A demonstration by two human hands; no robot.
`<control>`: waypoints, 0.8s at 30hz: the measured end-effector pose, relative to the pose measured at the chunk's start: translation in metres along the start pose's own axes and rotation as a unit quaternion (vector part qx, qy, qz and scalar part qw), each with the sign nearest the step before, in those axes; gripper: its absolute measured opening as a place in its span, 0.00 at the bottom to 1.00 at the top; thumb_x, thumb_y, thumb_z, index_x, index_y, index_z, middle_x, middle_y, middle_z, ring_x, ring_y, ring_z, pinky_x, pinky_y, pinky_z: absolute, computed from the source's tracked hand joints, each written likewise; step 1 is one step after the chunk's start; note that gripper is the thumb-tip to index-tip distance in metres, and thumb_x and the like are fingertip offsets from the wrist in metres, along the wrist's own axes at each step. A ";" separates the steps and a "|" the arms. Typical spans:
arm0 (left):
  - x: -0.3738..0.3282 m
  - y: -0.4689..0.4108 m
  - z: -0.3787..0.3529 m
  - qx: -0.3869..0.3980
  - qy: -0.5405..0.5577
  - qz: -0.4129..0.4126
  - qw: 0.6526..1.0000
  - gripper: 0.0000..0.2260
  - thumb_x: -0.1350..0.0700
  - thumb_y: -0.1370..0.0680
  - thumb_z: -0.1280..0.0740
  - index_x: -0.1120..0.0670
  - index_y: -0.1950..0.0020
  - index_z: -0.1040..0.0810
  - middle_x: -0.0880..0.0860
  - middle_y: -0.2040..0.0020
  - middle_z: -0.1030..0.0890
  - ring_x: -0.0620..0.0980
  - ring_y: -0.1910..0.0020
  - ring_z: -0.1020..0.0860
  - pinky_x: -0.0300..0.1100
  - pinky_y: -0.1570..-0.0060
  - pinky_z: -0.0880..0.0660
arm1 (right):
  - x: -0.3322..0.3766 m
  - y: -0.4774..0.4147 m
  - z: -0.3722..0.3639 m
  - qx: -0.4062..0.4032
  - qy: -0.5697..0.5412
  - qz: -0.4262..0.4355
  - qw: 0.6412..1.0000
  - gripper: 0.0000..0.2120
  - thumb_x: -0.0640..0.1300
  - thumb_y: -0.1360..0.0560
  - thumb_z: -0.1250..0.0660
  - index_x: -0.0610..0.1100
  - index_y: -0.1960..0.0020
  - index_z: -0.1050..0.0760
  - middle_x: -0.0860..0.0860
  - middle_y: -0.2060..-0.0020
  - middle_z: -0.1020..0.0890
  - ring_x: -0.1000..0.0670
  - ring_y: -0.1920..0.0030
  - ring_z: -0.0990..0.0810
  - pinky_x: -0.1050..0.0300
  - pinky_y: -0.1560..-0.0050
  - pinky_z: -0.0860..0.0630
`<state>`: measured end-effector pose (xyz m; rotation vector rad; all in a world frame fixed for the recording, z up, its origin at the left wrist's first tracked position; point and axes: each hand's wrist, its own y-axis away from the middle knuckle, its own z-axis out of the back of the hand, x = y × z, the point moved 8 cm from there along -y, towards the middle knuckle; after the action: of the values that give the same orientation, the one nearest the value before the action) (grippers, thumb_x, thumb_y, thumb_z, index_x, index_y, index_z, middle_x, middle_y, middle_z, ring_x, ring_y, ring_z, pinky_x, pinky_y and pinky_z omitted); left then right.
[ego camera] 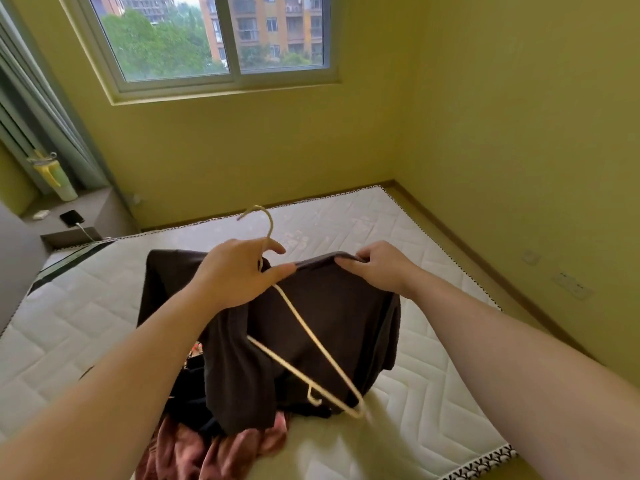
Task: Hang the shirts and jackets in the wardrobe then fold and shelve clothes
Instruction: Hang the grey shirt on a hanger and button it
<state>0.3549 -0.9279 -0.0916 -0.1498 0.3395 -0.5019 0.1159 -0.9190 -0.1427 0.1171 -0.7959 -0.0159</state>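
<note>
A dark brown shirt (322, 317) hangs lifted above the white mattress (415, 393). My left hand (239, 275) grips the neck of a cream wire hanger (304, 332) together with the shirt's edge; the hook points up past my fingers. The hanger's frame slants down to the right in front of the cloth. My right hand (377, 266) pinches the shirt's top edge, stretching it between both hands. Beneath the shirt lie more dark clothes (194, 403) and a pink garment (214, 452).
Yellow walls close in the bed at the back and right, with a window (214, 39) above. A grey ledge (74, 220) at the left carries a phone on a cable (71, 216) and a green bottle (57, 176). The wardrobe is out of view.
</note>
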 end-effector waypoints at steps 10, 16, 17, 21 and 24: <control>-0.028 -0.014 -0.019 0.000 0.101 0.058 0.993 0.09 0.53 0.24 0.34 0.41 0.50 0.17 0.40 0.67 0.21 0.45 0.63 0.21 0.39 0.65 0.28 | 0.041 0.003 -0.006 0.021 -0.006 0.092 0.996 0.09 0.50 0.20 0.35 0.47 0.52 0.18 0.50 0.58 0.18 0.49 0.57 0.20 0.55 0.58 0.24; -0.029 -0.018 -0.022 0.014 0.064 0.063 0.996 0.09 0.54 0.22 0.37 0.39 0.54 0.23 0.39 0.63 0.22 0.42 0.62 0.25 0.37 0.66 0.33 | -0.007 0.009 -0.001 0.002 0.017 0.013 1.000 0.12 0.35 0.23 0.37 0.51 0.47 0.24 0.53 0.54 0.21 0.52 0.54 0.22 0.61 0.59 0.25; -0.030 -0.019 -0.022 0.015 0.063 0.062 0.996 0.08 0.54 0.22 0.36 0.40 0.55 0.23 0.38 0.64 0.22 0.42 0.63 0.24 0.37 0.66 0.33 | -0.012 0.010 0.000 -0.009 0.027 0.004 1.000 0.14 0.33 0.24 0.38 0.51 0.47 0.24 0.52 0.53 0.22 0.51 0.53 0.22 0.60 0.59 0.24; -0.032 -0.023 -0.013 0.000 0.108 0.060 0.992 0.11 0.57 0.24 0.37 0.44 0.62 0.20 0.40 0.60 0.20 0.45 0.59 0.21 0.40 0.62 0.28 | -0.043 0.018 0.010 -0.072 0.125 -0.047 0.988 0.12 0.31 0.26 0.38 0.48 0.51 0.27 0.48 0.50 0.25 0.47 0.53 0.25 0.57 0.57 0.28; -0.027 -0.026 -0.005 -0.026 0.136 0.078 0.987 0.10 0.48 0.28 0.39 0.45 0.68 0.23 0.42 0.59 0.20 0.48 0.57 0.22 0.44 0.59 0.27 | -0.072 0.027 0.021 -0.119 0.166 -0.108 0.973 0.09 0.32 0.26 0.39 0.45 0.52 0.27 0.46 0.51 0.25 0.46 0.57 0.25 0.55 0.59 0.28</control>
<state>0.3190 -0.9371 -0.0829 -0.1045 0.6269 -0.3592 0.0497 -0.8903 -0.1762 -0.0216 -0.4394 -0.2906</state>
